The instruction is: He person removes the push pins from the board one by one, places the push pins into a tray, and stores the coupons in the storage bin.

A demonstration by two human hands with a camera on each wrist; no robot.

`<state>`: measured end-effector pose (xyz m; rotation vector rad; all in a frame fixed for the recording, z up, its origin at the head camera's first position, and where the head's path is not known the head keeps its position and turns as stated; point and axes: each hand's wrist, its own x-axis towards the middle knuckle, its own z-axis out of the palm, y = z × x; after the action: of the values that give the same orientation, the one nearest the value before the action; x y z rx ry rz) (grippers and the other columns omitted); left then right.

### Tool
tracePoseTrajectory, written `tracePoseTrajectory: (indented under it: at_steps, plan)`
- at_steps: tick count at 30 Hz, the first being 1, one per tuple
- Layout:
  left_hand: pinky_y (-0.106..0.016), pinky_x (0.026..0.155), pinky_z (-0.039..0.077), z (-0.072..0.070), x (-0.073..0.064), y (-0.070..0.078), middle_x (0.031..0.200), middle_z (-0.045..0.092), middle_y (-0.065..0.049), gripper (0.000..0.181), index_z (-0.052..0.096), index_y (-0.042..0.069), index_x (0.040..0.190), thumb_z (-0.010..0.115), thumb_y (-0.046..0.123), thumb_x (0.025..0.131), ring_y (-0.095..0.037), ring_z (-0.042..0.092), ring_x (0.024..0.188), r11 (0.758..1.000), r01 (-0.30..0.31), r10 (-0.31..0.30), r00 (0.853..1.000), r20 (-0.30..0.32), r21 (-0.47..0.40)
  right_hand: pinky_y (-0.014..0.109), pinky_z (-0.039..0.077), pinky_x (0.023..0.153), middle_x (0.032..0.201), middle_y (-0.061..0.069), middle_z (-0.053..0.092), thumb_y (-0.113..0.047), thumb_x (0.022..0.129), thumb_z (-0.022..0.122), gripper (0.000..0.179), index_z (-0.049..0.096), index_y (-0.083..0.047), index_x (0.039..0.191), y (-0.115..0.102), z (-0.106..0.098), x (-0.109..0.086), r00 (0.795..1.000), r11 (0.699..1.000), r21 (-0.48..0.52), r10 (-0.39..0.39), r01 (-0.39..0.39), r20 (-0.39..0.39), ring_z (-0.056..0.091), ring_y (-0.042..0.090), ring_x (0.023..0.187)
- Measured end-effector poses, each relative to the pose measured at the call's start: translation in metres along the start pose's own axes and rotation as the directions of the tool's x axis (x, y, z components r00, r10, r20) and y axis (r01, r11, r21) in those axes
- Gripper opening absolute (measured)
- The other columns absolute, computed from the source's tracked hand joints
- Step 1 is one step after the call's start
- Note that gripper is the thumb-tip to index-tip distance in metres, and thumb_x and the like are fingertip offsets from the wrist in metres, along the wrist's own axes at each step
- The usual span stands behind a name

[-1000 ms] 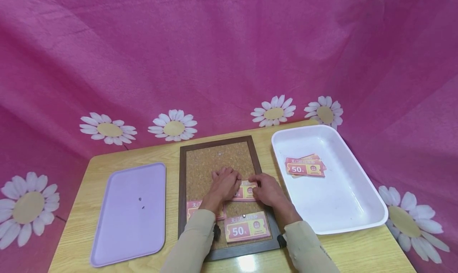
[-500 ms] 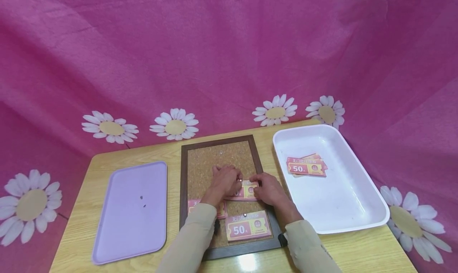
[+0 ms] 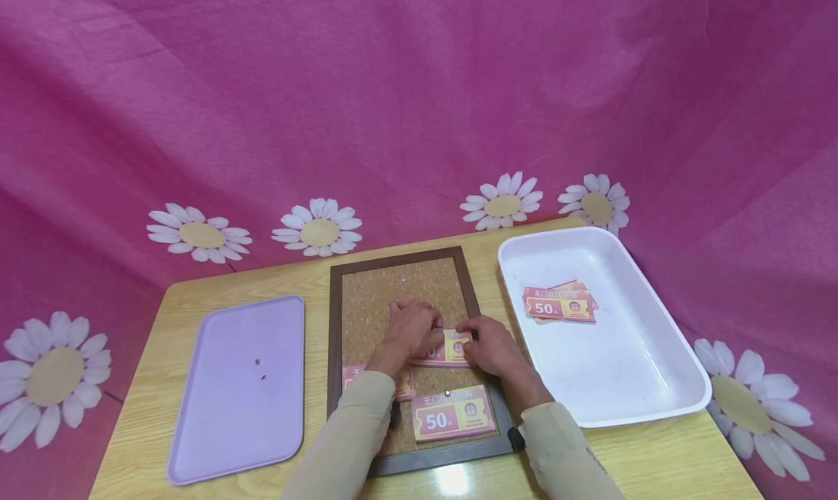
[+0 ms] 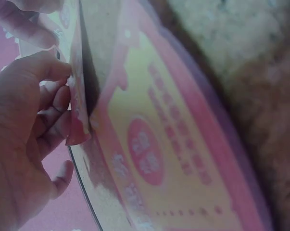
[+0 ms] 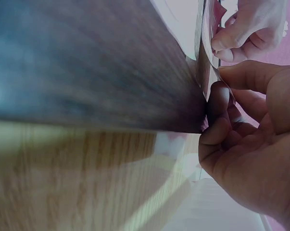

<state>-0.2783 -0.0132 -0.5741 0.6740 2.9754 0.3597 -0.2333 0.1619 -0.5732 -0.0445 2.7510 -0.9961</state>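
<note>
On the framed cork board [image 3: 366,303], my left hand [image 3: 411,330] curls at the upper edge of a pink-and-yellow 50 coupon [image 3: 452,352]. Its thumb and finger pinch a small pushpin there, now mostly hidden by the fingertips. My right hand [image 3: 492,346] pinches the same coupon's upper right corner. In the left wrist view the coupon [image 4: 77,106] stands edge-on at the fingers of my left hand [image 4: 24,106]. The right wrist view shows my right hand [image 5: 255,130] gripping the paper edge. Below lies another coupon [image 3: 453,415] with a silver pin [image 3: 448,393] at its top.
A third coupon [image 3: 352,375] on the board's left is partly under the left arm. The lilac tray [image 3: 238,413] at left carries two small dark pieces [image 3: 260,369]. At right stands a white tub [image 3: 609,369] with several loose coupons [image 3: 559,305]. A pink flowered cloth [image 3: 393,121] hangs behind.
The left hand has shifted slightly and its fingers have curled more at the coupon's top edge. A silver glint seen there half a second ago is now covered. The right hand stays put.
</note>
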Motion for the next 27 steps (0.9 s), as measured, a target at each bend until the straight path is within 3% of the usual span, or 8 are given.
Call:
tracePoseTrajectory:
  at_steps: [7, 16, 27]
  plan:
    - [-0.043, 0.085, 0.031, 0.003, -0.001, -0.004, 0.075, 0.058, 0.012, 0.004, 0.068, 0.026, 0.077, 0.067, 0.028, 0.074, -0.012, 0.054, 0.078, 0.999, -0.001, -0.001, 0.999, -0.037, -0.050, 0.041, 0.047, 0.087, 0.109, 0.006, 0.065, -0.008, 0.078, 0.066, 0.033, 0.071, -0.016, 0.110, -0.001, 0.000, 0.000, 1.000, 1.000, -0.008, -0.020, 0.019, -0.014, 0.058, 0.021, 0.092]
    - [-0.038, 0.083, 0.030, -0.001, 0.000, -0.009, 0.065, 0.058, 0.017, 0.004, 0.068, 0.027, 0.074, 0.066, 0.028, 0.071, -0.009, 0.050, 0.067, 0.991, 0.048, -0.051, 0.998, -0.025, -0.128, 0.042, 0.047, 0.087, 0.107, 0.006, 0.065, -0.007, 0.078, 0.065, 0.033, 0.070, -0.015, 0.110, -0.002, -0.001, 0.001, 1.000, 1.000, 0.000, -0.015, 0.015, -0.006, 0.058, 0.022, 0.092]
    - [-0.040, 0.087, 0.034, -0.007, -0.005, -0.007, 0.070, 0.061, 0.017, 0.007, 0.069, 0.030, 0.077, 0.067, 0.035, 0.073, -0.009, 0.054, 0.075, 0.999, 0.009, -0.012, 0.999, -0.052, -0.042, 0.042, 0.047, 0.089, 0.113, 0.006, 0.065, -0.010, 0.078, 0.066, 0.036, 0.069, -0.017, 0.113, 0.000, 0.000, -0.001, 1.000, 1.000, 0.008, 0.009, -0.009, 0.001, 0.059, 0.023, 0.098]
